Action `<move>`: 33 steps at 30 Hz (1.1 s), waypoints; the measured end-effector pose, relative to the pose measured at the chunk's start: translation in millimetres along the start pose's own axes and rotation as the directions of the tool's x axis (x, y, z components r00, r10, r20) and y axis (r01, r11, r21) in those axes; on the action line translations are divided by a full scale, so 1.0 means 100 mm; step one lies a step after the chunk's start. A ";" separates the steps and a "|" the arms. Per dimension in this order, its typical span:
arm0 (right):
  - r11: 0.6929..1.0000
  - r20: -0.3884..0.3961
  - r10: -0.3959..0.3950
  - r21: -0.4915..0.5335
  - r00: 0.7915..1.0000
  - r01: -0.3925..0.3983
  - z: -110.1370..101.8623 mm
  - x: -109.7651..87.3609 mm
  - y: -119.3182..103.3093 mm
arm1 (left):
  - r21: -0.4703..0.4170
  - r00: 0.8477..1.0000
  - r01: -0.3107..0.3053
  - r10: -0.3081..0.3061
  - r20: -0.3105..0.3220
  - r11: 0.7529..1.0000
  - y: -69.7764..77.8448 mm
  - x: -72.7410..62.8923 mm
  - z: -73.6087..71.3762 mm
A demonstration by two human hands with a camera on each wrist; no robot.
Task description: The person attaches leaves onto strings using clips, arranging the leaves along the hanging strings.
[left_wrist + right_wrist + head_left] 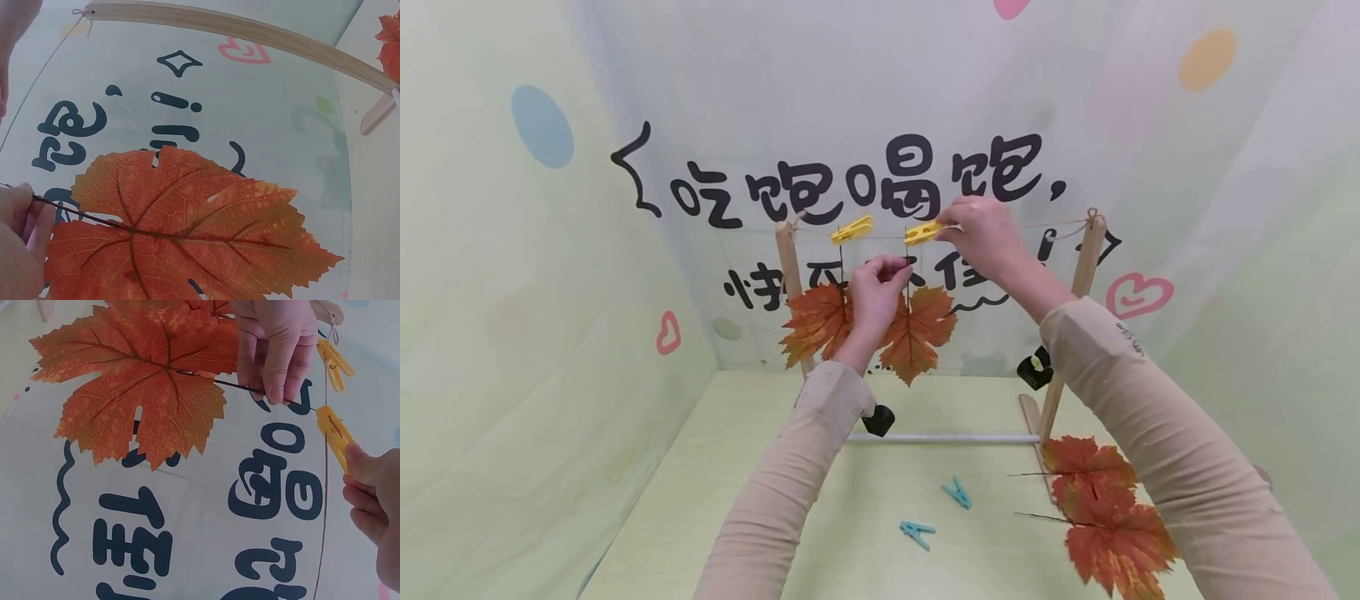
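Note:
My left hand (880, 293) pinches the dark stem of an orange-red maple leaf (917, 333), which hangs below the string. With thumb and fingers, my right hand (985, 232) grips the end of a yellow clothespin (922, 232). In the right wrist view that yellow clothespin (335, 437) sits on the string with its nose at the top of the stem. Left of it, a second yellow clothespin (852, 229) is clipped on the string, with another maple leaf (817, 323) hanging beneath. My left hand partly hides this second leaf.
The string (1037, 224) runs between two wooden posts (1084, 258), joined low down by a white rod (955, 438). Two teal clothespins (957, 492) lie on the table (700, 517). More maple leaves (1116, 542) lie at the right, beside my right sleeve.

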State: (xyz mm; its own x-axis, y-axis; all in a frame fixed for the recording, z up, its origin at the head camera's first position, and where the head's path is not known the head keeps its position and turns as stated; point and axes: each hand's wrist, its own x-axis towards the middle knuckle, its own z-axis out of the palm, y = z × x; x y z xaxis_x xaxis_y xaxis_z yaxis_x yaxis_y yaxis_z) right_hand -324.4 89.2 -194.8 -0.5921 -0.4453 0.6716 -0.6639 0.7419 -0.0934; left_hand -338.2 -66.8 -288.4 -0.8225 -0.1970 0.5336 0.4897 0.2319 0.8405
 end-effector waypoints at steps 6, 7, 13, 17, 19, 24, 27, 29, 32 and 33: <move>1.000 0.006 -0.002 0.006 1.000 0.001 0.01 0.01 0.00 | 0.010 1.000 -0.020 0.020 0.005 1.000 -0.01 0.00 0.00; 1.000 0.006 -0.005 0.007 1.000 0.005 0.01 0.01 0.00 | 0.013 1.000 -0.020 0.020 0.007 1.000 -0.01 0.00 0.00; 1.000 0.043 -0.009 0.013 0.999 0.008 0.01 0.02 0.00 | 0.011 1.000 -0.024 0.024 0.019 1.000 0.00 0.00 0.00; 1.000 0.063 -0.016 0.014 0.998 0.015 0.01 0.00 0.00 | 0.008 0.999 -0.037 0.037 0.013 0.999 0.01 0.00 0.00; 1.000 0.068 -0.008 0.025 0.998 0.006 0.02 -0.01 0.00 | 0.008 0.999 -0.040 0.040 0.014 0.999 0.01 0.00 0.00; 0.998 0.066 0.022 0.050 0.998 -0.025 0.04 -0.03 0.01 | 0.020 1.000 -0.028 0.028 0.013 0.999 0.00 -0.01 0.00; 0.997 0.054 0.031 0.064 0.998 -0.035 0.05 -0.05 0.02 | 0.027 1.000 -0.027 0.027 0.012 0.999 0.00 -0.01 0.00; 0.997 0.040 0.027 0.072 0.999 -0.030 0.04 -0.08 0.01 | 0.036 1.000 -0.019 0.019 0.013 0.999 0.00 -0.01 -0.01; 0.997 0.016 0.008 0.080 1.000 -0.010 0.03 -0.12 0.01 | 0.054 1.000 -0.008 0.007 0.019 0.999 0.01 -0.02 -0.02; 0.996 0.011 0.002 0.085 1.000 -0.003 0.02 -0.14 0.01 | 0.060 1.000 -0.003 0.002 0.019 0.998 0.02 -0.02 -0.03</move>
State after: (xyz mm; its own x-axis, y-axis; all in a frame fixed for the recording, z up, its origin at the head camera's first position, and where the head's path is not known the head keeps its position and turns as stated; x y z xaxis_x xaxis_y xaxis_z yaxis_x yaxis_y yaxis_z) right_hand -318.0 95.2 -206.0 -0.5987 -0.4494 0.6630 -0.6985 0.6981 -0.1576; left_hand -334.8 -68.9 -288.0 -0.8270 -0.1780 0.5333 0.4740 0.2893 0.8317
